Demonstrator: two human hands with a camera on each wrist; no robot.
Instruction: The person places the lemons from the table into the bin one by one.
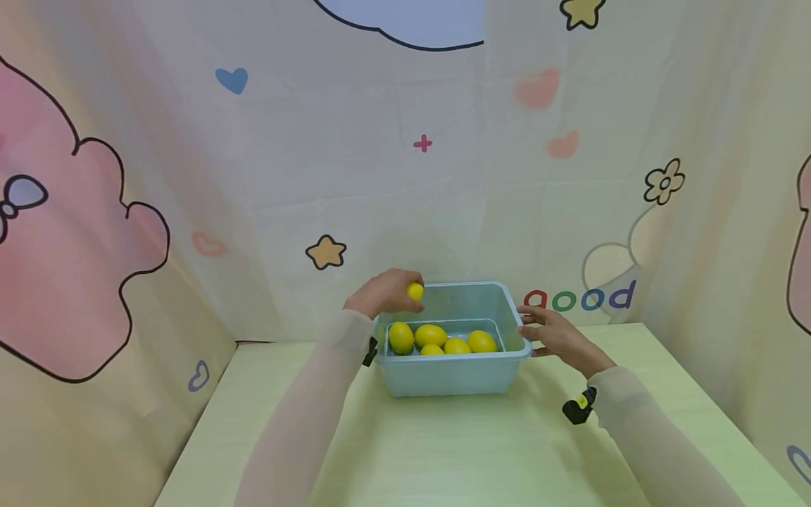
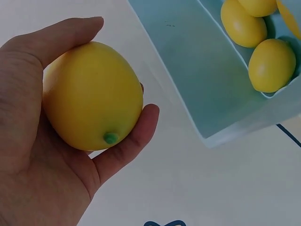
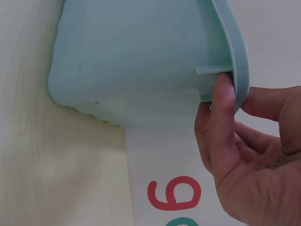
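Observation:
A light blue plastic basin (image 1: 450, 373) stands on the table with several yellow lemons (image 1: 481, 342) on its floor. Above its left rim, my left hand (image 1: 388, 292) holds another lemon (image 2: 94, 96), thumb and fingers curled round it, its green tip showing in the left wrist view. At the opposite end, my right hand (image 1: 560, 338) grips the basin's right rim. In the right wrist view, fingers (image 3: 222, 122) hook under the rim from outside while the thumb lies on the other side of the lip.
The pale wooden table (image 1: 437, 451) extends in front of the basin. Close behind it hangs a printed curtain (image 1: 380, 183) with stars, hearts and the word "good", and more curtain closes off both sides. Each wrist carries a small black camera (image 1: 578, 407).

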